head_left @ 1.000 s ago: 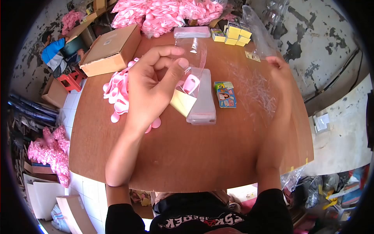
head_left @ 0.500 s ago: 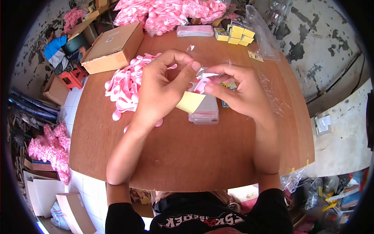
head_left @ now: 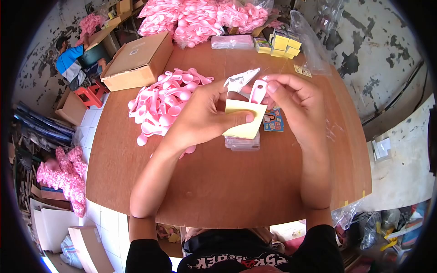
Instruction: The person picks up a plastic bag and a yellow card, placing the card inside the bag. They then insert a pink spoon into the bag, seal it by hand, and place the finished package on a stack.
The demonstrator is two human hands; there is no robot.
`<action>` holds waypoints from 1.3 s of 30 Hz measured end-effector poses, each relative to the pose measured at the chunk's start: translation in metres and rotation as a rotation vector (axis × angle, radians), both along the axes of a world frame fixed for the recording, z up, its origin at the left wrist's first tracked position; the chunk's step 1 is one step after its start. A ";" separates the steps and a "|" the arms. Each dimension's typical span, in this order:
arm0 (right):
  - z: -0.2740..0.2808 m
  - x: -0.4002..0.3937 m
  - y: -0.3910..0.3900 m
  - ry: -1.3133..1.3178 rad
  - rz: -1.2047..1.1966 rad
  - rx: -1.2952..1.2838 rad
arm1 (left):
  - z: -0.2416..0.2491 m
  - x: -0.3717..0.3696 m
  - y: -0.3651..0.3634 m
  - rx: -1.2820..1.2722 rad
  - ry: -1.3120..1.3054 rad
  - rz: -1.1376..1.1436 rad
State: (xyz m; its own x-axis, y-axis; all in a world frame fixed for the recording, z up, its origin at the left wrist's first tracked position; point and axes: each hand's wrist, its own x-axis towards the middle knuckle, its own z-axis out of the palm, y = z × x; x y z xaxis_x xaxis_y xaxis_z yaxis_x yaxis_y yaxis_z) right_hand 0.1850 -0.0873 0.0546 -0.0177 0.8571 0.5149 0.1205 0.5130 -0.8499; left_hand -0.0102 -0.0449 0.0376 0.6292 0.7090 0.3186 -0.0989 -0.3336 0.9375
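Observation:
My left hand [head_left: 207,111] is closed on a pale yellow card [head_left: 243,125], thumb flat across its front. Behind the card, a pink plastic spoon [head_left: 258,91] stands with its holed handle end up; its bowl is hidden. A crumpled, shiny clear plastic bag [head_left: 241,81] sticks up beside the handle. My right hand [head_left: 296,98] pinches at the handle's right edge, and film may be between its fingers too. Under the hands lies a stack of clear plastic bags [head_left: 242,144]. Just right of it is a blue printed card [head_left: 273,120]. Loose pink spoons [head_left: 157,107] are heaped left of my left hand.
A cardboard box [head_left: 136,59] stands at the table's back left. Bagged pink spoons [head_left: 195,20] pile up at the back, near a bundle of plastic bags [head_left: 232,42] and small yellow boxes [head_left: 282,43]. A person [head_left: 73,61] sits beyond, at the far left.
The yellow card has risen and turned upright, and my left thumb now presses its front. The spoon's handle now points up behind it. My right hand has shifted slightly right.

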 end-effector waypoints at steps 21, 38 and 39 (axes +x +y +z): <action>-0.006 0.003 0.006 0.110 0.144 0.044 | -0.001 -0.012 0.010 0.157 -0.318 0.267; -0.002 0.013 0.003 0.147 0.335 0.053 | 0.004 -0.024 0.010 0.290 -0.324 0.081; -0.002 0.013 0.003 0.115 0.339 0.074 | 0.004 -0.024 0.009 0.289 -0.323 0.082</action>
